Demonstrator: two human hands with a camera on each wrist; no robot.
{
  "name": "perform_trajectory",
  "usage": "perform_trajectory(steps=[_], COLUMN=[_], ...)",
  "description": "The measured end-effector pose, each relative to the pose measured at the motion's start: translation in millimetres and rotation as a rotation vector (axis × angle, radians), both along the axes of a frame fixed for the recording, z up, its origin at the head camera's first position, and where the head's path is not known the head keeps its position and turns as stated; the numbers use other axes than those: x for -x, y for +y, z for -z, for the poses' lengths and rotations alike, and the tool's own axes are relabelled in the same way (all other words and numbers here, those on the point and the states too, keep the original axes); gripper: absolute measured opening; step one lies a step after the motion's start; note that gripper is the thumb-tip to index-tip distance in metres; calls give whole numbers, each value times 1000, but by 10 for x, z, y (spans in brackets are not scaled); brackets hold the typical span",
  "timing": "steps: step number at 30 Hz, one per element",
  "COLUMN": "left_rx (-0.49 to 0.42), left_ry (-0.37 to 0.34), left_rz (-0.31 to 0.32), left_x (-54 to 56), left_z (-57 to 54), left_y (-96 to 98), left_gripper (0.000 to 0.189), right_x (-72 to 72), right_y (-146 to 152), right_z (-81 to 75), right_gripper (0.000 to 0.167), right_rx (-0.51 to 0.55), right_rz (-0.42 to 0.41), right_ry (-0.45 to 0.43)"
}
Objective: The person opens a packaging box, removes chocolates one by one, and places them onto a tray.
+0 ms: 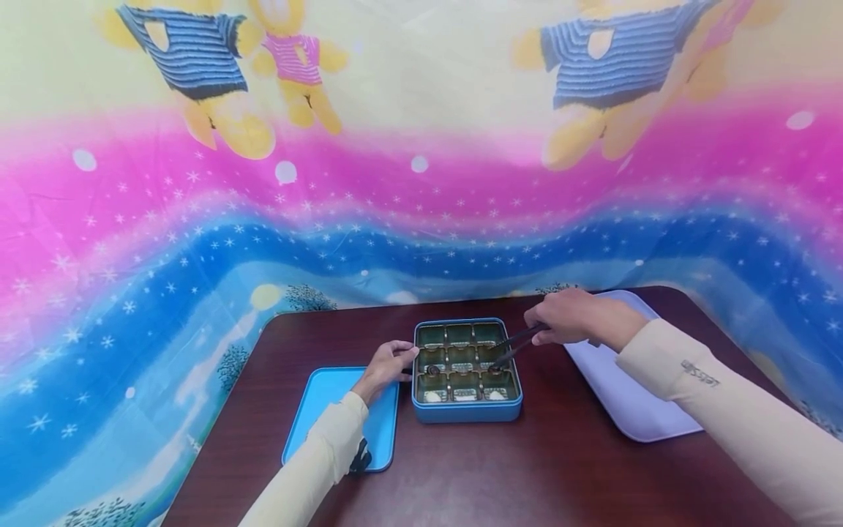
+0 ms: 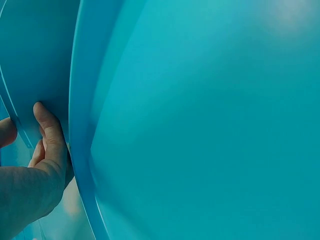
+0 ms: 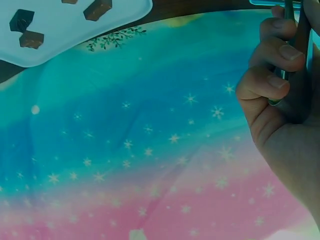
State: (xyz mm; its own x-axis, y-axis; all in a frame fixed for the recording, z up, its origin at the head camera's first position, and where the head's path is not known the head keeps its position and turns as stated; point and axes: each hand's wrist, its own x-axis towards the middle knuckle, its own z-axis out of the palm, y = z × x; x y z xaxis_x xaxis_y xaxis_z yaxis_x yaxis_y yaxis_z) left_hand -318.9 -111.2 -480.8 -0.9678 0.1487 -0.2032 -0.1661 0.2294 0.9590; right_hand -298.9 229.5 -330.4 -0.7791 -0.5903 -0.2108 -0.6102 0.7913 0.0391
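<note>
A blue box [image 1: 467, 413] with a gold divided insert stands on the dark table. My left hand [image 1: 383, 366] grips its left wall near the rim; in the left wrist view the thumb [image 2: 46, 116] lies against the blue surface, a fingertip beyond the rim. Dark tongs [image 1: 520, 337] are in my right hand [image 1: 569, 318], which comes from the right. Their tips stand apart over the box's right side, one by a small brown piece [image 1: 495, 370]. Another brown piece [image 1: 432, 370] lies at the insert's left. The right wrist view shows curled fingers [image 3: 272, 55] round the tongs.
Left of the box lies a light-blue lid [image 1: 309, 410], partly under my left forearm. A pale tray [image 1: 648, 417] sits at the right; several brown blocks [image 3: 98, 9] rest on it. A patterned cloth [image 1: 421, 241] hangs behind the table.
</note>
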Motion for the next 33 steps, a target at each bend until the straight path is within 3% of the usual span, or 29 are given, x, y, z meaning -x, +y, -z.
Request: perform_trajectory(steps=[21, 33], left_rx=[0, -5], left_ry=[-4, 5], left_rz=[1, 2], left_x=[12, 19], left_z=[16, 23], left_y=[-7, -9], left_gripper=[43, 44], right_x=[-6, -19], right_y=[-423, -591], right_z=[-49, -70], right_gripper=[24, 23], right_rx=[-256, -356], right_rz=[-22, -2], right_ry=[122, 107])
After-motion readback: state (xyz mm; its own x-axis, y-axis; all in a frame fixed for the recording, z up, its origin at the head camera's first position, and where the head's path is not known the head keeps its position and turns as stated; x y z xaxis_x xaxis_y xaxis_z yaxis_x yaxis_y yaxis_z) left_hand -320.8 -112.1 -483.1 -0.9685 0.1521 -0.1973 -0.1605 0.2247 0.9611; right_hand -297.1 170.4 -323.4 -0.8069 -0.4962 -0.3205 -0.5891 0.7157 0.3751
